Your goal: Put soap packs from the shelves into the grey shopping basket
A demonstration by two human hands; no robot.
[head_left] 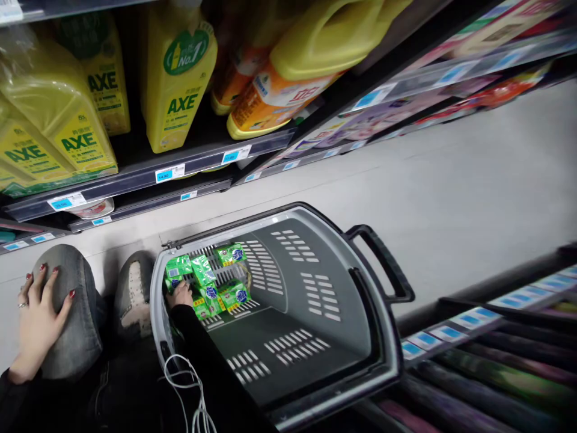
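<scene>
My left hand (42, 319) lies open on my knee in grey jeans (72, 300), fingers spread, with red nails and a ring. Inside the grey shopping basket (311, 349), my right hand (180, 294) is at the near left end, its fingers curled against a green packet (177, 266). Which part of the packet it grips is partly hidden. Several more green plastic-wrapped packets with blue logos lie loosely on the slotted bottom, among them one packet (232, 254) toward the shelf side and another packet (237, 294) beside the hand.
Yellow AXE bottles (178, 96) and an orange-labelled jug (279, 90) stand on the shelf (198, 159) ahead. The basket's black handle (383, 264) sticks out to the right. A white cable (193, 385) hangs over the near rim. Another shelf edge (451, 334) runs along the lower right.
</scene>
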